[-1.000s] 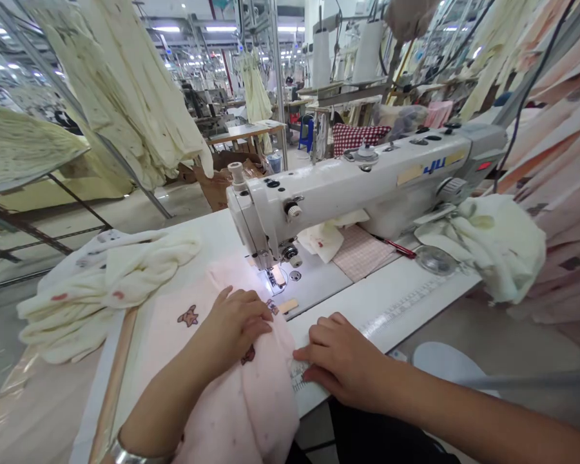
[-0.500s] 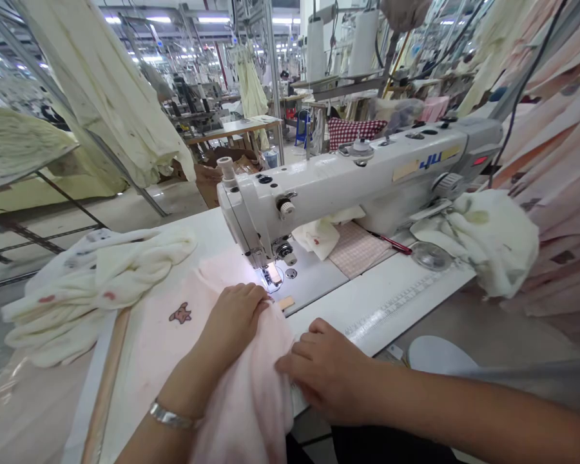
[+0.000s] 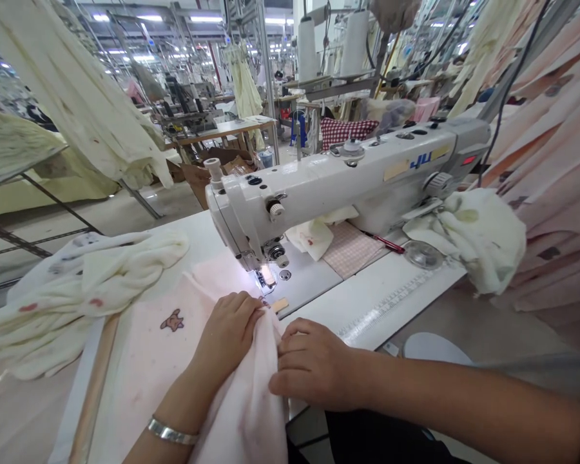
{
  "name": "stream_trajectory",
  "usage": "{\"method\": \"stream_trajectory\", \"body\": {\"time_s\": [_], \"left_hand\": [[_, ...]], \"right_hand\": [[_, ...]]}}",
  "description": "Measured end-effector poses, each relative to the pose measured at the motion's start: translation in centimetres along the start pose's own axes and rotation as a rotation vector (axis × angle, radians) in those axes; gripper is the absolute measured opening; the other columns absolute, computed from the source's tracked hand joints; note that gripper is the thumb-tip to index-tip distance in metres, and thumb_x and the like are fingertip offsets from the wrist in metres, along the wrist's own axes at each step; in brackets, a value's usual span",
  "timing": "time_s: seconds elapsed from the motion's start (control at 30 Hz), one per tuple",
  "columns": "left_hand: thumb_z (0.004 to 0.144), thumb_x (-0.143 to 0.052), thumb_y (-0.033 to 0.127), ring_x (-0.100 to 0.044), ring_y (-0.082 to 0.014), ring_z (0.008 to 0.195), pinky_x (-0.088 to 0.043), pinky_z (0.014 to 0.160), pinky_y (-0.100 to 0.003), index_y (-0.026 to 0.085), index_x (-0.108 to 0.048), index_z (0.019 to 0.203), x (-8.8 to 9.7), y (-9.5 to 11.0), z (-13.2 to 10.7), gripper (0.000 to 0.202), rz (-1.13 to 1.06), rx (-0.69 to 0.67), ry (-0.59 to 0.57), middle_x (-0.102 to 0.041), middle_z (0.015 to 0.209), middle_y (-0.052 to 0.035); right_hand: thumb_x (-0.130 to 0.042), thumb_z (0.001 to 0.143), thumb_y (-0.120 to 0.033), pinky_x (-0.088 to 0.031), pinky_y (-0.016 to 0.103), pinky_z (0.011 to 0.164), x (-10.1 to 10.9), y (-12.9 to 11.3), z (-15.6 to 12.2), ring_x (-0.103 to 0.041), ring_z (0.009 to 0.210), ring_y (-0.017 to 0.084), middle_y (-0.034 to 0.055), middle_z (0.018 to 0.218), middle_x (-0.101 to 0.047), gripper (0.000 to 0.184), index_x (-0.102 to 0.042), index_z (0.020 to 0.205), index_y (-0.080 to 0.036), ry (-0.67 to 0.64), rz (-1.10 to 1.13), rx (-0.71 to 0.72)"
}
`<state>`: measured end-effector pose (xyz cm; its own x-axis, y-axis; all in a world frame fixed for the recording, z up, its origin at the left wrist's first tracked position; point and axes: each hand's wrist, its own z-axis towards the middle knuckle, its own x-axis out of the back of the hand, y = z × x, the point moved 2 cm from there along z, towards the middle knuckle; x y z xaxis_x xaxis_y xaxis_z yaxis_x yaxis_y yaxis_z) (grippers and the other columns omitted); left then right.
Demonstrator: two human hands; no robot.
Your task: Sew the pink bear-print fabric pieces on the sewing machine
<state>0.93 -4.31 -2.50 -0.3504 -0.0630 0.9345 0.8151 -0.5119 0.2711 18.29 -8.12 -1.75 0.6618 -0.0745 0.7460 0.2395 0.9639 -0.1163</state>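
Note:
Pale pink fleece fabric (image 3: 256, 399) with a small brown animal motif lies on the sewing machine table and hangs down over its front edge. My left hand (image 3: 232, 325), with a silver bracelet on the wrist, is on the fabric just in front of the needle area (image 3: 265, 277). Its fingers are bent and close together over a fold. To the right, my right hand (image 3: 314, 364) grips the edge of the same fabric with curled fingers; the thumb tip is partly hidden. The white sewing machine (image 3: 319, 187) has its lamp lit over the stitching spot.
Cream fleece pieces (image 3: 91, 277) are heaped at the table's left. A pink checked cloth (image 3: 350, 248), a red pen (image 3: 386, 243) and a round clear dish (image 3: 423, 255) lie under and beside the machine arm. A ruler strip (image 3: 391, 309) runs along the front edge.
My right hand has shifted left along the fabric, closer to my left hand, and its fingers have curled more. The whole view has moved slightly. My left hand stays by the needle.

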Motion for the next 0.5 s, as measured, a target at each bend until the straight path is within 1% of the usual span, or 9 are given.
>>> {"method": "stream_trajectory", "body": {"time_s": [0.07,0.13,0.2,0.27,0.37,0.43,0.5], "left_hand": [[0.094,-0.033,0.024,-0.049,-0.0182,0.083,-0.038,0.079,-0.037,0.02,-0.051,0.089,0.0,0.0,-0.2,0.02,-0.005,-0.001,-0.006,-0.056,0.086,-0.0026],[0.094,-0.032,0.025,-0.049,-0.018,0.083,-0.039,0.079,-0.036,0.02,-0.052,0.091,0.0,0.0,-0.4,0.02,-0.006,-0.006,-0.019,-0.056,0.087,-0.0027],[0.094,-0.033,0.026,-0.05,-0.0179,0.084,-0.039,0.08,-0.036,0.02,-0.052,0.092,0.1,0.0,-0.4,0.021,-0.003,-0.008,-0.04,-0.057,0.087,-0.0028],[0.094,-0.033,0.027,-0.05,-0.018,0.084,-0.039,0.08,-0.036,0.02,-0.053,0.09,0.4,0.2,-0.1,0.022,0.005,-0.004,-0.069,-0.058,0.087,-0.0026],[0.092,-0.034,0.025,-0.052,-0.0177,0.082,-0.04,0.078,-0.036,0.021,-0.054,0.085,0.9,0.4,1.1,0.021,0.027,0.017,-0.124,-0.059,0.084,-0.0016],[0.09,-0.036,0.023,-0.054,-0.018,0.079,-0.04,0.073,-0.035,0.02,-0.054,0.08,1.2,0.7,1.9,0.021,0.055,0.037,-0.163,-0.06,0.08,-0.0013],[0.088,-0.038,0.022,-0.053,-0.0188,0.075,-0.039,0.069,-0.035,0.02,-0.053,0.074,1.4,0.9,2.6,0.021,0.095,0.06,-0.192,-0.059,0.075,-0.0016]], "right_hand": [[-0.041,0.081,-0.011,-0.039,0.028,0.071,0.4,0.2,-0.1,-0.045,0.058,0.011,-0.0041,0.061,-0.052,0.017,-0.055,0.083,-0.021,0.045,0.019,0.01],[-0.04,0.078,-0.012,-0.04,0.029,0.072,1.0,0.5,-0.4,-0.048,0.062,0.012,-0.0028,0.062,-0.053,0.02,-0.055,0.088,-0.02,0.038,0.035,0.009],[-0.04,0.077,-0.012,-0.04,0.031,0.075,1.3,0.6,-1.0,-0.053,0.074,0.015,-0.0001,0.066,-0.056,0.019,-0.054,0.089,-0.018,-0.021,0.034,-0.005],[-0.042,0.077,-0.013,-0.04,0.033,0.077,1.4,0.6,-1.6,-0.055,0.083,0.017,0.0023,0.07,-0.059,0.016,-0.055,0.087,-0.016,-0.103,0.021,-0.024],[-0.045,0.08,-0.013,-0.039,0.031,0.075,1.1,0.5,-2.4,-0.055,0.084,0.017,0.0027,0.074,-0.061,0.011,-0.055,0.083,-0.017,-0.217,0.0,-0.026],[-0.044,0.085,-0.014,-0.039,0.031,0.077,1.0,0.4,-2.6,-0.055,0.087,0.016,0.0023,0.076,-0.061,0.012,-0.056,0.084,-0.018,-0.226,-0.005,-0.016],[-0.043,0.089,-0.016,-0.037,0.034,0.085,1.0,0.4,-2.6,-0.054,0.095,0.017,0.0018,0.078,-0.062,0.015,-0.058,0.09,-0.02,-0.197,0.007,0.001]]}}
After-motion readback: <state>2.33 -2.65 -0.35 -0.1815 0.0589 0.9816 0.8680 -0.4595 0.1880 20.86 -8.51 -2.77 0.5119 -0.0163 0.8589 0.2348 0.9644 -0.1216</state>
